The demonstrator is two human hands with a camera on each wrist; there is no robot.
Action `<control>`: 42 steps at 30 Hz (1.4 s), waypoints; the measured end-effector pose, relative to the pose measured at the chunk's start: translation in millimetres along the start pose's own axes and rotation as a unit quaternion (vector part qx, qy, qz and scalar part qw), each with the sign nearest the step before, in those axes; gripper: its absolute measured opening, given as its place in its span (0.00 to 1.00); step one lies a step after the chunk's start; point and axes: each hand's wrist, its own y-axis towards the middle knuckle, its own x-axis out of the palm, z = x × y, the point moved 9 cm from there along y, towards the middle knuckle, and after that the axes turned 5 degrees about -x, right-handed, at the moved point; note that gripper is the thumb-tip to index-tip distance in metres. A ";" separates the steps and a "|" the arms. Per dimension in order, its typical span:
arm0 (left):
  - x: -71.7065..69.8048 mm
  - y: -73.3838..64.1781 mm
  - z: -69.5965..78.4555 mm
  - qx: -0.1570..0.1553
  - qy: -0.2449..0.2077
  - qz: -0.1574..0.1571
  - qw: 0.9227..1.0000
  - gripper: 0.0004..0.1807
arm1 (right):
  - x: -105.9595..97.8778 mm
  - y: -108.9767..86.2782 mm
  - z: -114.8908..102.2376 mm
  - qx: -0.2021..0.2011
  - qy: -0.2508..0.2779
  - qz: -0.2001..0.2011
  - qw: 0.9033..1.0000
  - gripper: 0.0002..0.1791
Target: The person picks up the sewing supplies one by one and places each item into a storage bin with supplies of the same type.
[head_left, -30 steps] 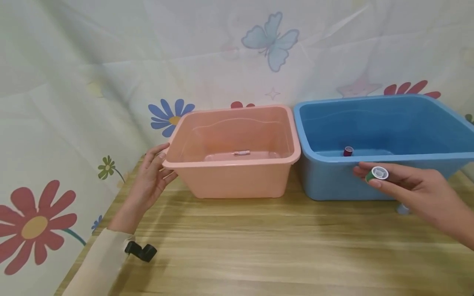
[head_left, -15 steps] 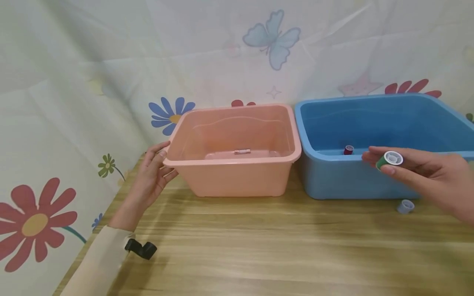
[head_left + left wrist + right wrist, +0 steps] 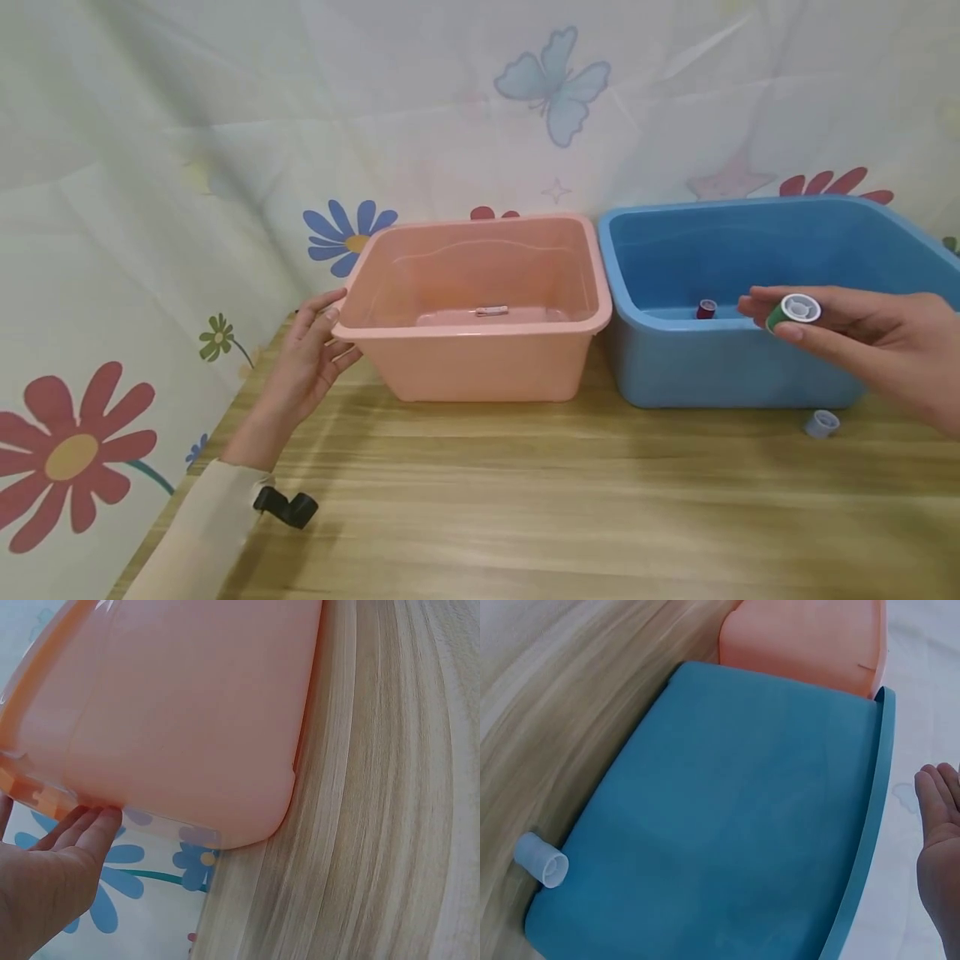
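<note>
1. green spool (image 3: 787, 312), white end turned up toward my head view: the right hand (image 3: 900, 346) pinches it between thumb and fingers, raised near the front rim of the blue bin (image 3: 720, 367). from where i sit, i cannot tell whether it is directly over the opening.
2. at the far side from that, i have the left hand (image 3: 311, 350) on the left end of the pink bin (image 3: 480, 367). its fingers are relaxed, tips touching the rim, grasping nothing that i can see.
3. inside the blue bin i make out a dark red spool (image 3: 706, 309), low down near the front wall.
4. a pale blue spool (image 3: 822, 424) sits outside on the wooden table (image 3: 465, 500), just beside the blue bin's front wall; my right wrist view shows it there too.
5. the pink bin holds a small pale piece (image 3: 491, 311), too little for me to name.
6. both bins stand side by side before a printed curtain (image 3: 420, 108) with flowers and a butterfly.
</note>
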 end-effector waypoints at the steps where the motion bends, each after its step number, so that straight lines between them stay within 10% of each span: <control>1: 0.5 0.2 0.0 0.000 0.000 -0.002 1.000 0.25 | -0.7 0.9 0.8 0.000 0.001 0.002 1.000 0.24; 42: -1.4 0.2 -2.1 0.002 0.003 0.004 1.000 0.24 | -6.3 16.1 6.6 0.018 -0.024 0.005 1.000 0.21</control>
